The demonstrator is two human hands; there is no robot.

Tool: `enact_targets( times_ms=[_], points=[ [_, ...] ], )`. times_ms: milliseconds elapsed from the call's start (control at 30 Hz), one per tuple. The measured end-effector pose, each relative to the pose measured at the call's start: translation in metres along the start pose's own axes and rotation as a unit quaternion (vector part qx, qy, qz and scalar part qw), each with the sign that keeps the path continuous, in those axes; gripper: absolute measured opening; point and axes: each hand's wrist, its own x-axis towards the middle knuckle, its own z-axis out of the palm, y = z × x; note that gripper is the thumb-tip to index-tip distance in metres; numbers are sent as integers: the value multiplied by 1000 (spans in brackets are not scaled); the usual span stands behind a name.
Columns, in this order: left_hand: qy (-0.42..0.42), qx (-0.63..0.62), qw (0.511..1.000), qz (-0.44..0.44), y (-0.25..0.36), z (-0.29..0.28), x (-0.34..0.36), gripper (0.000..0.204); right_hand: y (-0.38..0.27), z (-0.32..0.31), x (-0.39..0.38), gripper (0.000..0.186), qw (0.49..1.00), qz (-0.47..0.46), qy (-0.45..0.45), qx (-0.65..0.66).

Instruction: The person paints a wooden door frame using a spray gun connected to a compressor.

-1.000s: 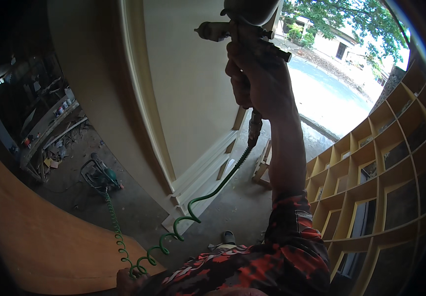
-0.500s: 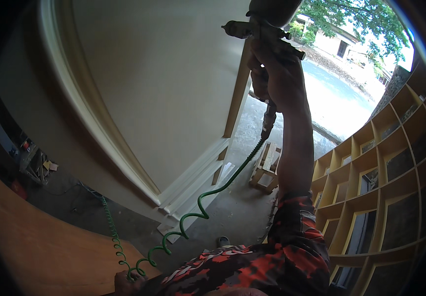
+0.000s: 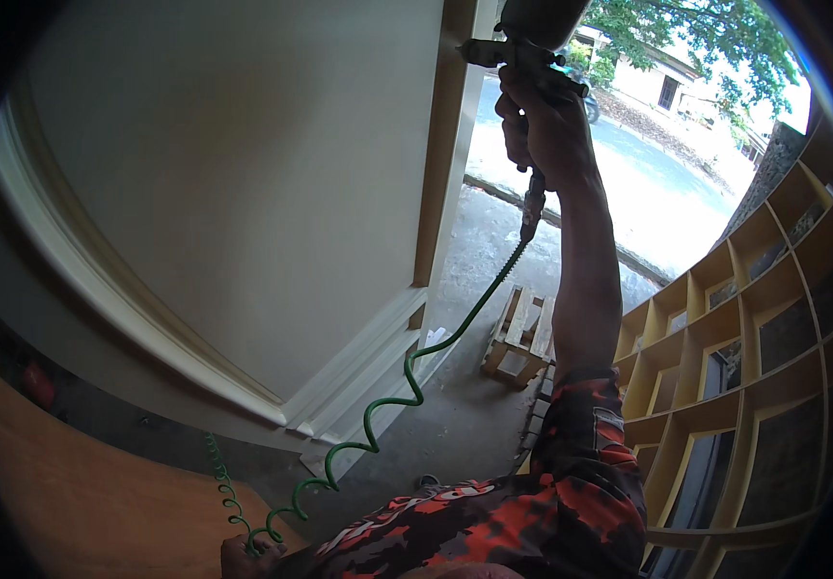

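Note:
Raised at the upper right, my right hand (image 3: 559,135) is closed round the grip of a spray gun (image 3: 532,60) with a dark cup on top, cut off by the picture's edge. The gun's nozzle points left, close to the edge of a large pale panel (image 3: 262,193) with a moulded frame. From the gun's lower end a green coiled air hose (image 3: 420,381) runs down to the bottom left. There my left hand (image 3: 245,560) is closed on the hose, low by my body. Its fingers are partly cut off by the lower edge.
An orange-brown board (image 3: 108,473) lies at lower left. Right of me stands a yellowish wooden grid shelf (image 3: 739,309). A small wooden crate (image 3: 520,338) sits on the floor beyond my arm. Outdoors are a bright road (image 3: 628,174) and a tree (image 3: 706,39).
My right hand and the spray gun have shifted slightly right in view, while the panel has slid left. My left hand stays low on the hose. A vehicle now shows on the road behind the gun.

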Motion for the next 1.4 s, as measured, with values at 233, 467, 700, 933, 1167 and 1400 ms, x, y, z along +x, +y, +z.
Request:
enact_targets(
  times_ms=[233, 467, 700, 933, 1167, 1400],
  points=[
    [11, 4, 1000, -11, 21, 21, -5, 35, 26, -45, 40, 41, 1000, -9, 3, -4],
    [20, 41, 998, -37, 18, 28, -8, 43, 47, -79, 68, 43, 1000, -8, 23, 0],
    [1, 72, 996, -48, 17, 34, -7, 47, 69, -109, 97, 33, 999, 5, 29, 20],
    [-58, 37, 997, -44, 73, 32, -19, 48, 81, -131, 119, 36, 998, 4, 56, -13],
    [32, 112, 993, -18, 32, 45, -13, 45, 62, -125, 111, 38, 997, -13, 74, -33],
    [-29, 44, 998, -38, 31, 22, -12, 47, 40, -95, 81, 40, 1000, -1, 25, -13]
  ],
)
